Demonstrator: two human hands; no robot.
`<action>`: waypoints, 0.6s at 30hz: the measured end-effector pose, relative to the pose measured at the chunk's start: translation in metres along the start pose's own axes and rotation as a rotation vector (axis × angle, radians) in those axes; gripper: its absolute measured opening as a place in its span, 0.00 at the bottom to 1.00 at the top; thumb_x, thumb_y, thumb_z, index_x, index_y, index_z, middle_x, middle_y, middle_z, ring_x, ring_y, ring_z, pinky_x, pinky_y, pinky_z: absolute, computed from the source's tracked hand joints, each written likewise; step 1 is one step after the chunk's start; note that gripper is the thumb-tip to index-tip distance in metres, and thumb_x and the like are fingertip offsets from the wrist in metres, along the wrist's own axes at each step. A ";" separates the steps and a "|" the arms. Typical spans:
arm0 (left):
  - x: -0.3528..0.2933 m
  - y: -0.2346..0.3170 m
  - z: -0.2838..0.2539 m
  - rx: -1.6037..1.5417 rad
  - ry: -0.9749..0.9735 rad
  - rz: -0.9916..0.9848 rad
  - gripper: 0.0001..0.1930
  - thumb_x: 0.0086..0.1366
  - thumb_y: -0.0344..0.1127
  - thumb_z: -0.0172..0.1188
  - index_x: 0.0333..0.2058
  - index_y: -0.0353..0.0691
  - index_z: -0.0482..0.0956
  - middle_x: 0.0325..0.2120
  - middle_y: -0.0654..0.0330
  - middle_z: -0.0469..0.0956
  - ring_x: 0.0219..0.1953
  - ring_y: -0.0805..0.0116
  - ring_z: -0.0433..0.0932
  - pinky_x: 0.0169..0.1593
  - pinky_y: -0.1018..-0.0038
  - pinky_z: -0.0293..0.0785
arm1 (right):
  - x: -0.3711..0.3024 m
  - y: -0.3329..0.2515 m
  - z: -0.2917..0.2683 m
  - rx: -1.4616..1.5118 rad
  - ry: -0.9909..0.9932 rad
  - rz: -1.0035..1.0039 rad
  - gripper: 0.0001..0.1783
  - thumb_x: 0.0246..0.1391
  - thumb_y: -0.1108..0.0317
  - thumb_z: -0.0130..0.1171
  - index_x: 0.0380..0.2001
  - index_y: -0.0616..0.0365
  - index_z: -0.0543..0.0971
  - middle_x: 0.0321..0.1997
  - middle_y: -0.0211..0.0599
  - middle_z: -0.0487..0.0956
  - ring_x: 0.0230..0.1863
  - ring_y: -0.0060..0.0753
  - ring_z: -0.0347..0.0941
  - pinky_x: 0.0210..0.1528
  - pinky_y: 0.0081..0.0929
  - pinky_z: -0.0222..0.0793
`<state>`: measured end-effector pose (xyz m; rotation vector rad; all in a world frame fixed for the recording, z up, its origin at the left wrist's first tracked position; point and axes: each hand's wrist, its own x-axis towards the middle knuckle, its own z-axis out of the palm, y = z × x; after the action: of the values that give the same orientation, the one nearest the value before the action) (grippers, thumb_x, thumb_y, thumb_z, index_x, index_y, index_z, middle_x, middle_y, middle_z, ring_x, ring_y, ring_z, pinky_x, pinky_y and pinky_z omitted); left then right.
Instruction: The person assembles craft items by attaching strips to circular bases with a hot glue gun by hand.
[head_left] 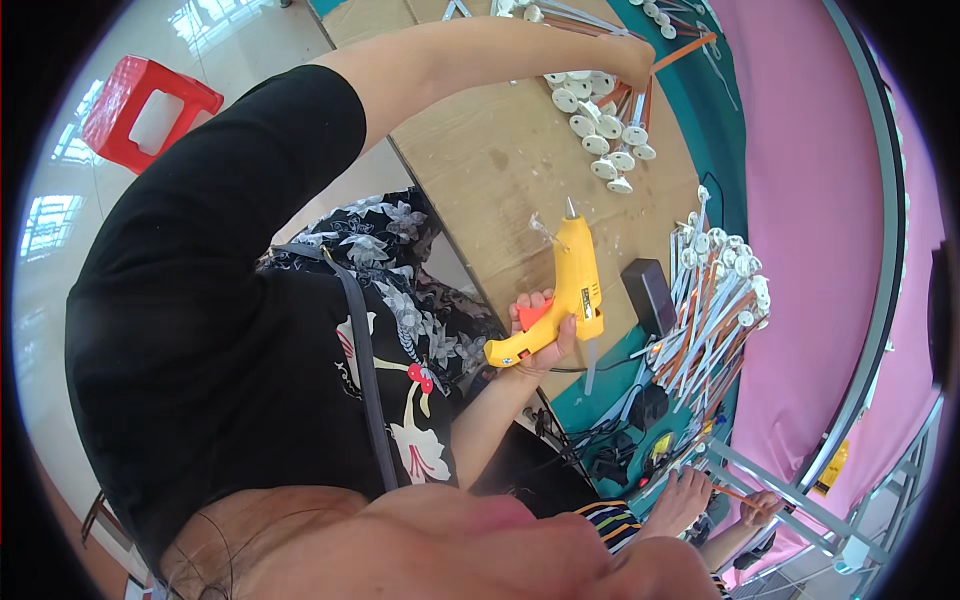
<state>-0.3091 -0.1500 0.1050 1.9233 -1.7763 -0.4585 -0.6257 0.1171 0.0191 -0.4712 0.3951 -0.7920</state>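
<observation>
My right hand (pixel 545 340) is wrapped round the handle of a yellow hot glue gun (pixel 577 265) with an orange-red trigger. Its metal nozzle points toward the top of the picture, and a translucent glue stick (pixel 590 368) sticks out of its rear. My left arm stretches across the top of the table, and my left hand (pixel 632 62) is bent down over a pile of sticks with white round discs (pixel 607 128). An orange stick (pixel 685 52) shows at that hand's edge. The fingers are hidden, so whether they grip it cannot be told.
Brown cardboard (pixel 470 150) covers the table. A black box (pixel 648 297) stands beside a large heap of disc-ended sticks (pixel 715 300). Cables and black adapters (pixel 615 460) lie nearby. A co-worker's hands (pixel 680 502) hold an orange stick. A red stool (pixel 145 115) stands on the floor.
</observation>
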 end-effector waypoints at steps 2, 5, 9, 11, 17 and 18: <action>0.012 0.009 0.017 -0.014 0.011 0.026 0.15 0.46 0.42 0.63 0.30 0.37 0.80 0.23 0.57 0.79 0.28 0.65 0.78 0.31 0.68 0.73 | -0.007 0.001 0.004 0.004 0.031 -0.032 0.27 0.48 0.49 0.57 0.41 0.60 0.67 0.32 0.35 0.68 0.36 0.34 0.62 0.40 0.33 0.63; 0.013 0.004 0.024 -0.062 0.035 0.036 0.11 0.46 0.39 0.62 0.27 0.39 0.82 0.23 0.57 0.80 0.28 0.65 0.78 0.31 0.67 0.73 | -0.005 0.001 0.004 -0.006 0.034 -0.027 0.27 0.48 0.49 0.57 0.41 0.60 0.67 0.32 0.35 0.68 0.36 0.34 0.62 0.40 0.33 0.63; -0.011 -0.008 0.020 -0.207 0.008 0.127 0.13 0.50 0.40 0.62 0.33 0.41 0.81 0.24 0.62 0.80 0.29 0.67 0.78 0.33 0.69 0.72 | -0.007 0.000 0.009 -0.128 0.085 -0.069 0.27 0.48 0.49 0.56 0.41 0.61 0.67 0.32 0.36 0.68 0.36 0.35 0.63 0.40 0.33 0.64; -0.033 -0.004 0.014 -0.201 0.067 0.124 0.13 0.51 0.42 0.62 0.34 0.43 0.80 0.24 0.63 0.80 0.29 0.68 0.78 0.34 0.69 0.72 | -0.009 0.003 0.000 -0.004 0.061 -0.033 0.27 0.48 0.49 0.56 0.41 0.61 0.68 0.32 0.36 0.69 0.36 0.35 0.63 0.40 0.33 0.64; -0.117 0.005 0.002 -0.337 0.120 0.195 0.14 0.55 0.46 0.61 0.35 0.44 0.80 0.25 0.64 0.79 0.31 0.71 0.78 0.34 0.72 0.71 | -0.005 0.002 0.001 -0.036 0.034 -0.053 0.27 0.48 0.49 0.56 0.41 0.61 0.68 0.31 0.36 0.67 0.36 0.36 0.63 0.39 0.34 0.64; -0.131 0.003 0.003 -0.382 0.086 0.187 0.14 0.55 0.46 0.61 0.35 0.44 0.80 0.25 0.64 0.79 0.31 0.72 0.78 0.34 0.73 0.71 | -0.006 0.003 0.003 -0.047 0.039 -0.060 0.27 0.48 0.49 0.56 0.40 0.61 0.67 0.31 0.36 0.67 0.36 0.36 0.63 0.39 0.34 0.65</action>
<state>-0.3268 -0.0205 0.0943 1.4797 -1.6538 -0.5904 -0.6268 0.1239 0.0208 -0.5137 0.4383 -0.8528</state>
